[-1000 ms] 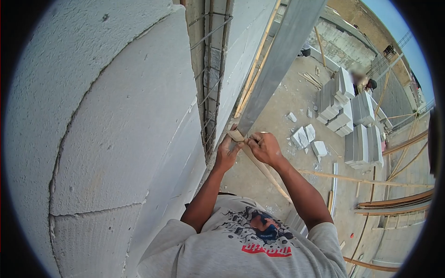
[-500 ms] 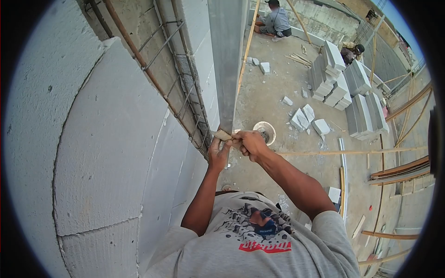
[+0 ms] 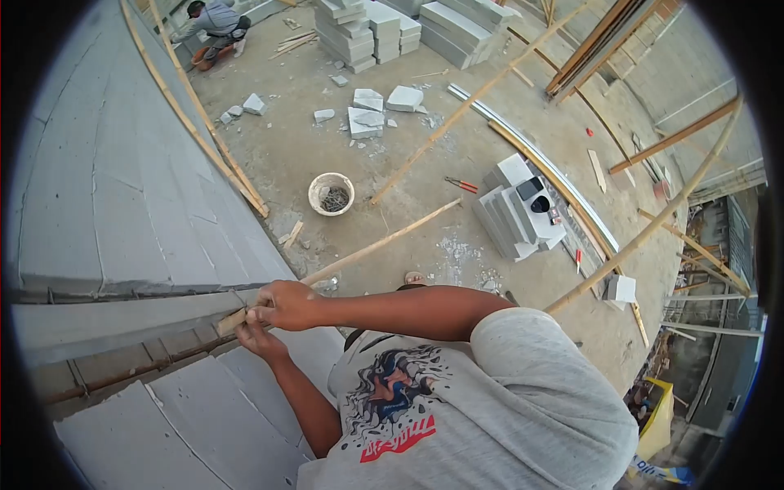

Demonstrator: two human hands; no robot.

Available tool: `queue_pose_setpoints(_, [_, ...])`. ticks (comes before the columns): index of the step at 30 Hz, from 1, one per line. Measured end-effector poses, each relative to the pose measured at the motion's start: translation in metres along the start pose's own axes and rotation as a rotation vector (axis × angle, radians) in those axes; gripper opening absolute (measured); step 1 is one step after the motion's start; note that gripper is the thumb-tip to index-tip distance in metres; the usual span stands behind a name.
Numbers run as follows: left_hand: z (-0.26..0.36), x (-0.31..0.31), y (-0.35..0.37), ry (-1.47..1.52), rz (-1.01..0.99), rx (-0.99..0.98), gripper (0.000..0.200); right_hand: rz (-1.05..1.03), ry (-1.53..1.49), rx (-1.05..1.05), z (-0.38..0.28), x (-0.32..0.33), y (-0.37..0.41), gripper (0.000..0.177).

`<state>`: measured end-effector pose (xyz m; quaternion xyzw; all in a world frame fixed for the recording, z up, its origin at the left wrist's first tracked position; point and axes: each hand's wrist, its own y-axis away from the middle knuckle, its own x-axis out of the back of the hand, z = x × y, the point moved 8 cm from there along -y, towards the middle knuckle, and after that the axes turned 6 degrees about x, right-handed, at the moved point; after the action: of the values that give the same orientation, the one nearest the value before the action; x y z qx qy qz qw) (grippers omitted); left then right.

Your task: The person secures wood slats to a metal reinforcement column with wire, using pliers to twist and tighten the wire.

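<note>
My left hand is closed around a short piece of wood, holding it from below. Just above it, my right hand is closed with its fingertips pressed at the near end of that wood; what they pinch is hidden. The wood lies against a long grey flat board, which runs off to the left between the block walls. Beside the board, a rusty reinforcing bar runs along the gap in the wall.
Pale block wall rises on the left. A white bucket with dark bits inside stands on the floor, near a bamboo pole. Block stacks, red-handled pliers and broken blocks lie beyond. Another person crouches far back.
My view has swung to the right and tilted, so the wall and board now lie toward the left. Both hands stay together at the piece of wood.
</note>
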<state>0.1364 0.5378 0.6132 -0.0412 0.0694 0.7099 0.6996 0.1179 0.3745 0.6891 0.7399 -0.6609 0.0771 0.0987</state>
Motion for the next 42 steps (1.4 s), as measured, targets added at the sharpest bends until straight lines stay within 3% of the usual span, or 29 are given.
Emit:
queue_pose_setpoints(3, [0.025,-0.015,-0.001,-0.144,-0.094,-0.127,0.063,-0.017,0.025,0.035,0.028,0.009,0.042,0.039])
queue_pose_setpoints(5, [0.037,-0.026,0.002,-0.25,-0.117,-0.168,0.075,-0.045,0.176,-0.091,0.076,0.018,0.072,0.041])
queue_pose_setpoints(8, [0.016,-0.009,-0.002,-0.202,-0.082,-0.194,0.068,-0.11,0.376,-0.366,0.148,0.046,0.13,0.037])
queue_pose_setpoints(9, [0.0,0.006,-0.008,-0.243,-0.103,-0.179,0.081,-0.128,0.429,-0.452,0.172,0.055,0.15,0.036])
queue_pose_setpoints(14, [-0.034,0.006,0.012,-0.272,-0.085,-0.151,0.093,0.014,0.369,-0.757,0.244,0.114,0.246,0.037])
queue_pose_setpoints(16, [-0.074,0.011,0.024,-0.406,-0.05,0.098,0.085,0.119,0.308,-0.877,0.274,0.136,0.28,0.037])
queue_pose_setpoints(18, [-0.104,-0.004,0.059,-0.515,-0.038,0.426,0.093,0.188,0.267,-0.915,0.302,0.152,0.303,0.037])
queue_pose_setpoints(22, [-0.173,-0.025,0.135,-0.829,-0.13,0.936,0.078,0.308,0.198,-0.938,0.379,0.173,0.349,0.04])
queue_pose_setpoints(23, [-0.27,0.1,0.12,-0.844,-0.152,0.925,0.078,0.332,0.184,-0.944,0.379,0.192,0.361,0.04])
queue_pose_setpoints(24, [-0.305,0.047,0.137,-0.923,-0.523,1.099,0.071,0.36,0.128,-0.997,0.376,0.205,0.377,0.041])
queue_pose_setpoints(25, [-0.31,0.023,0.135,-0.952,-0.539,1.091,0.071,0.385,0.066,-1.049,0.376,0.214,0.393,0.043])
queue_pose_setpoints(30, [-0.322,-0.066,0.156,-1.194,-0.98,0.956,0.064,0.539,-0.04,-1.176,0.408,0.252,0.479,0.045])
queue_pose_setpoints(31, [-0.3,-0.067,0.153,-1.202,-0.982,0.955,0.064,0.53,-0.064,-1.246,0.414,0.254,0.499,0.046])
queue_pose_setpoints(33, [-0.222,-0.223,0.167,-0.917,-0.671,1.024,0.063,0.52,-0.086,-1.303,0.42,0.259,0.527,0.048])
queue_pose_setpoints(34, [-0.203,-0.256,0.166,-0.924,-0.621,1.024,0.064,0.542,-0.093,-1.361,0.419,0.259,0.543,0.049])
queue_pose_setpoints(38, [-0.209,-0.316,0.138,-0.869,-0.71,0.954,0.065,0.559,-0.226,-1.449,0.403,0.257,0.566,0.057])
queue_pose_setpoints(42, [-0.231,-0.329,0.124,-0.913,-0.783,0.977,0.062,0.698,-0.179,-1.421,0.416,0.222,0.555,0.054])
